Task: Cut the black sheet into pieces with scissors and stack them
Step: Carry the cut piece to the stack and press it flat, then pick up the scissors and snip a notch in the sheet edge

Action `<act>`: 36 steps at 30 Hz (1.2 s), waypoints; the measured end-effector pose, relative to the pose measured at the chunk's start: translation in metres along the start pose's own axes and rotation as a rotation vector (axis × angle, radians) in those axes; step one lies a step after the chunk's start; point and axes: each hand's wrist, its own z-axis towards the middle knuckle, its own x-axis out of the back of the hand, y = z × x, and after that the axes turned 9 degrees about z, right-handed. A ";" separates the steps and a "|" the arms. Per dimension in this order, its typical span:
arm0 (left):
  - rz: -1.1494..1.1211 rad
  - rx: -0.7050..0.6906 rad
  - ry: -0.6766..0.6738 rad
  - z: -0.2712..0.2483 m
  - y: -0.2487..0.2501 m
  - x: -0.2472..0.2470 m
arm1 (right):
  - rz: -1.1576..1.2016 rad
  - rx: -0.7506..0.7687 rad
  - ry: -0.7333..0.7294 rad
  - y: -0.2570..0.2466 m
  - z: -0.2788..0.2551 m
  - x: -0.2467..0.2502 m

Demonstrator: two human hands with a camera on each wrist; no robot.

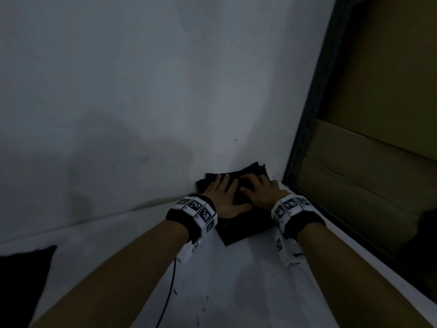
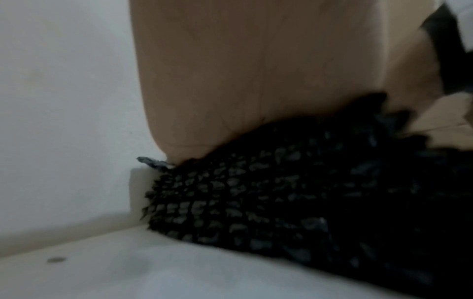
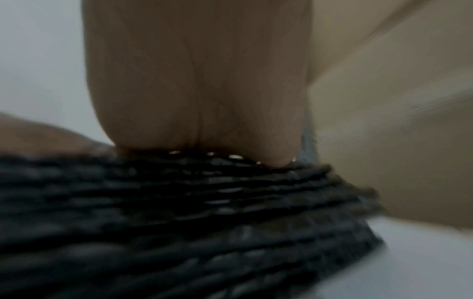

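Nearest me, at about seven o'clock in the head view, a dark piece of material (image 1: pixel 22 280) lies at the table's (image 1: pixel 236 292) edge; I can't tell whether it is uncut sheet or something else. A thin cable (image 1: pixel 170 287) trails down the white surface between the forearms.

Further in, both hands lie flat on the stack of black pieces (image 1: pixel 246 227), which sits in the table's far corner at roughly one o'clock, against the wall (image 1: pixel 142 91) and just beside the dark shelf frame (image 1: pixel 305 129). The left hand (image 1: pixel 223 194) has its fingers spread and straight, palm down. The right hand (image 1: pixel 261 190) looks much the same, fingers extended over the top, holding nothing. The wrist views show the material is a coarse mesh, layered, with ragged cut edges poking out.

This looks like squaring up the pile. To do it well, I'd press evenly with flat palms while nudging the edges inward, since the mesh probably snags layer on layer and springs back. The far corner at twelve o'clock curls up against the wall and wants flattening. No scissors are in view.
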 end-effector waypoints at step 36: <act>-0.264 0.021 -0.165 -0.097 -0.032 0.034 | -0.365 0.138 0.323 -0.011 -0.006 -0.009</act>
